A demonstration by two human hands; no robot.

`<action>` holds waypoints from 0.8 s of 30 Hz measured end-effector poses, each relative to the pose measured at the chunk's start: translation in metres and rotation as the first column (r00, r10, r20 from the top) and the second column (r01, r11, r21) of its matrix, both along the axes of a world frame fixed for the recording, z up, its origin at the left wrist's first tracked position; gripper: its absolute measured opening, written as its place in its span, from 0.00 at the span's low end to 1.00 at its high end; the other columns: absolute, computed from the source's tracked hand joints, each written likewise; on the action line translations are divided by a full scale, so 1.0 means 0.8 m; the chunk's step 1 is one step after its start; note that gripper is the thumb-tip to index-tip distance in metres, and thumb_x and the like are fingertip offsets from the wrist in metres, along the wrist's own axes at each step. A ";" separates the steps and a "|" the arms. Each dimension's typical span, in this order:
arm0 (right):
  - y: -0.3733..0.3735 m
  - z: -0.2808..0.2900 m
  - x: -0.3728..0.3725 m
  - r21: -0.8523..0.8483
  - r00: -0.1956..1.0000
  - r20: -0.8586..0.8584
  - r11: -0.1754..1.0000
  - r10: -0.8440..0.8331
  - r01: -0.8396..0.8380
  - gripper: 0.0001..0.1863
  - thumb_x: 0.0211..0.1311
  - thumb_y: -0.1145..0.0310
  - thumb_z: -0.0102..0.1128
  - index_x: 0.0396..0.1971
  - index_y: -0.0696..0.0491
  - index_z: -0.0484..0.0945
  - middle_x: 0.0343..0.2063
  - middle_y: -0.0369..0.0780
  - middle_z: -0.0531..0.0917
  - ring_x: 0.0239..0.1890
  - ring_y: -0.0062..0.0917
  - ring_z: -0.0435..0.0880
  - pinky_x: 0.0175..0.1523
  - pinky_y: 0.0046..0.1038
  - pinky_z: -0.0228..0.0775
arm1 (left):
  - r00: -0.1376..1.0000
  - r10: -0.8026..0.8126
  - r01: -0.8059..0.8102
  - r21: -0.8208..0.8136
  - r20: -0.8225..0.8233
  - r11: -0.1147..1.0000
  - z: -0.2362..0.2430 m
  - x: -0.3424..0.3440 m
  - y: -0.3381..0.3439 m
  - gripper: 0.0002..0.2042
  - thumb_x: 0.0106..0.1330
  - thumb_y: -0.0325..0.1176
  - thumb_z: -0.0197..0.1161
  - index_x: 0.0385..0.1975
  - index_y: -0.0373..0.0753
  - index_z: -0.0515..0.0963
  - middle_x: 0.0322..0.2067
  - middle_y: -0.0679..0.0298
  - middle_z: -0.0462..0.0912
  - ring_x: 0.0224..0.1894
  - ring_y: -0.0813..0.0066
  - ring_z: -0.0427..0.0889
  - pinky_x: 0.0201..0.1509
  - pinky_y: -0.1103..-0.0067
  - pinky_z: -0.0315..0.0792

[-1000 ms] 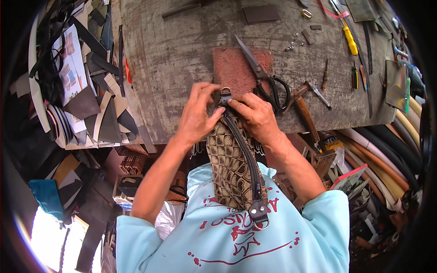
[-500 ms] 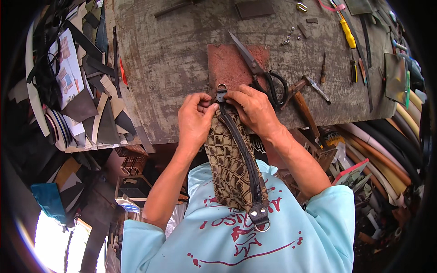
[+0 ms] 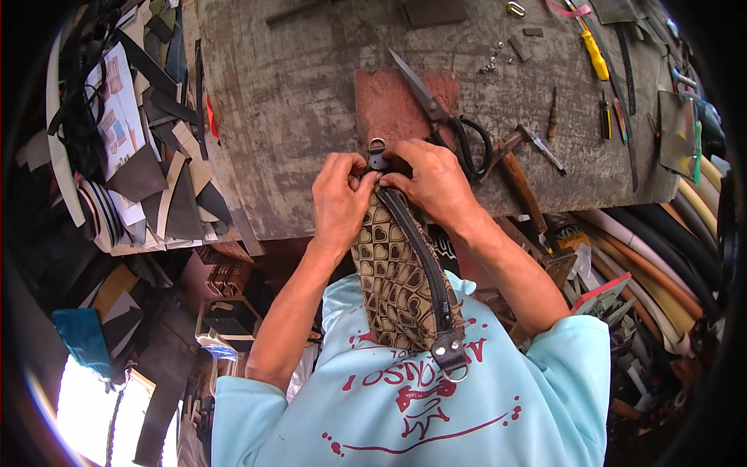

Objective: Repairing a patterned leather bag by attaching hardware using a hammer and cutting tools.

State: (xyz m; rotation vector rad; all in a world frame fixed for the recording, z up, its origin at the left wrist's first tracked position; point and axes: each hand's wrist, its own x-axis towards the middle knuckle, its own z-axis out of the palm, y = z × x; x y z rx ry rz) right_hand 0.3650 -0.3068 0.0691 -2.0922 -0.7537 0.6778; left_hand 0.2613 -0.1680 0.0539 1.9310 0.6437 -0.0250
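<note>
- Head view: brown-and-tan heart-patterned pouch with black zipper (image 3: 397, 272) spans worn grey-brown table's (image 3: 280, 140) near edge to light-blue shirt (image 3: 327, 397).
- Long axis runs away from chest, far end slightly left; far black tab (image 3: 377, 161) points toward red rectangular slab (image 3: 393, 105).
- Left hand (image 3: 340, 194): curled, pinching pouch's far end.
- Right hand (image 3: 434, 183): thumb and fingers gripping same end.
</note>
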 end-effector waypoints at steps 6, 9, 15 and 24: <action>0.002 -0.005 -0.002 -0.067 0.998 0.054 0.997 0.038 -0.034 0.16 0.50 0.78 0.64 0.41 0.58 0.74 0.34 0.49 0.80 0.40 0.48 0.80 0.42 0.45 0.72 | 1.000 -0.016 0.014 -0.121 -0.012 0.993 0.002 0.004 0.010 0.09 0.57 0.19 0.68 0.36 0.30 0.77 0.31 0.60 0.76 0.26 0.73 0.77 0.32 0.79 0.73; 0.006 0.004 -0.007 -0.120 0.995 0.098 0.993 0.014 -0.002 0.16 0.50 0.78 0.62 0.41 0.57 0.73 0.34 0.49 0.79 0.39 0.48 0.80 0.42 0.45 0.72 | 0.993 0.001 -0.021 -0.176 -0.117 0.984 0.005 0.008 0.012 0.09 0.58 0.20 0.68 0.38 0.29 0.78 0.32 0.63 0.77 0.29 0.77 0.77 0.33 0.81 0.73; -0.001 0.004 -0.021 -0.150 0.985 0.154 0.984 -0.073 0.097 0.14 0.52 0.76 0.64 0.41 0.56 0.78 0.31 0.46 0.80 0.36 0.45 0.81 0.40 0.44 0.73 | 0.997 0.017 -0.024 -0.081 -0.079 0.996 0.004 0.002 0.005 0.10 0.59 0.21 0.68 0.39 0.30 0.78 0.32 0.65 0.77 0.31 0.82 0.75 0.35 0.83 0.73; -0.013 -0.015 -0.025 0.047 0.969 0.235 0.997 -0.076 0.067 0.13 0.51 0.76 0.65 0.40 0.55 0.84 0.27 0.41 0.79 0.30 0.36 0.80 0.36 0.36 0.74 | 0.994 0.103 -0.108 -0.140 -0.037 0.984 -0.004 -0.002 -0.005 0.12 0.58 0.20 0.68 0.42 0.32 0.79 0.31 0.66 0.76 0.30 0.81 0.74 0.35 0.84 0.70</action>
